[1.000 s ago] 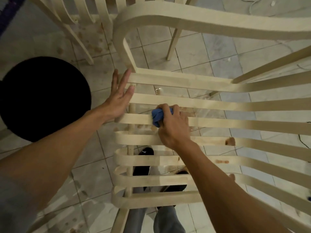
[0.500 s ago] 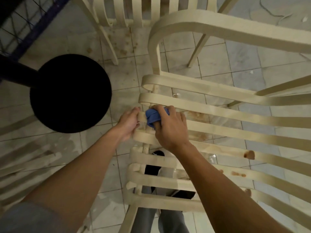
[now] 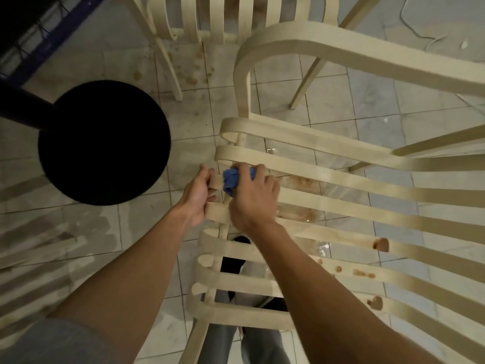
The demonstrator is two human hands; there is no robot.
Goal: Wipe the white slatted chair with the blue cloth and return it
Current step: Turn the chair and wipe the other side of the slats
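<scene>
Blue cloth [image 3: 232, 179] balled in our right hand [image 3: 253, 198], fingers curled round it. Left hand [image 3: 196, 195] grips slat end, bracing white slatted chair [image 3: 341, 49]. We should rub firm toward brown stains [image 3: 381, 245].

Pale tiled floor [image 3: 367, 101], brown spatter [image 3: 189, 80] toward top, wet sheen in patches. Standing on it: slatted chair [image 3: 341, 179], second chair [image 3: 217, 19] beyond, round black disc [image 3: 105, 143] left. Thin cable [image 3: 420, 35] top right. Black shoe [image 3: 233, 261] under slats.
</scene>
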